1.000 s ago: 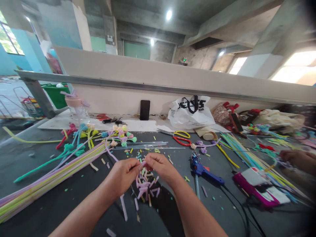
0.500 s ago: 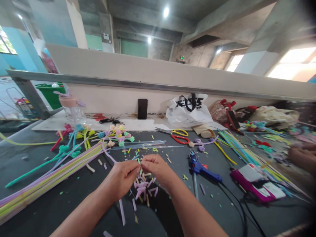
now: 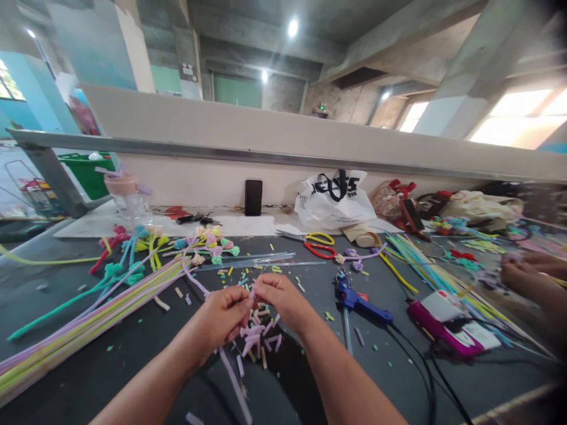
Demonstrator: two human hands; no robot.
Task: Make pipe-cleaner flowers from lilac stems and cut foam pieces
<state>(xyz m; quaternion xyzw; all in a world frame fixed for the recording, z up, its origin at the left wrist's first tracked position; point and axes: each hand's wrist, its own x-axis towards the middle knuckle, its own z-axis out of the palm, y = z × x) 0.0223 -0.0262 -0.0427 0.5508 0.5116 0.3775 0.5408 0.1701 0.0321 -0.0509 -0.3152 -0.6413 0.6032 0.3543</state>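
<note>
My left hand (image 3: 228,313) is closed in a pinch on a light purple pipe cleaner (image 3: 234,383). The strip loops down from the upper left, passes behind the hand and comes out below it. My right hand (image 3: 280,300) is also closed, its fingertips meeting the left ones around a small purple end (image 3: 252,294) of it. Fingers hide most of the held part. Just under the hands lies a heap of short cut purple pieces (image 3: 252,341), with green and yellow bits scattered beyond.
Long pipe cleaners (image 3: 110,316) lie at left, below finished fuzzy flowers (image 3: 212,239). Scissors (image 3: 319,251), a blue glue gun (image 3: 363,304) and a magenta box (image 3: 443,336) with cables are at right. A phone (image 3: 253,198) leans on the back panel. Another person's hand (image 3: 527,274) works far right.
The lower end of the purple pipe cleaner has swung right and now reaches farther down. A purple end now shows between my fingertips. The other person's hand has come farther into view.
</note>
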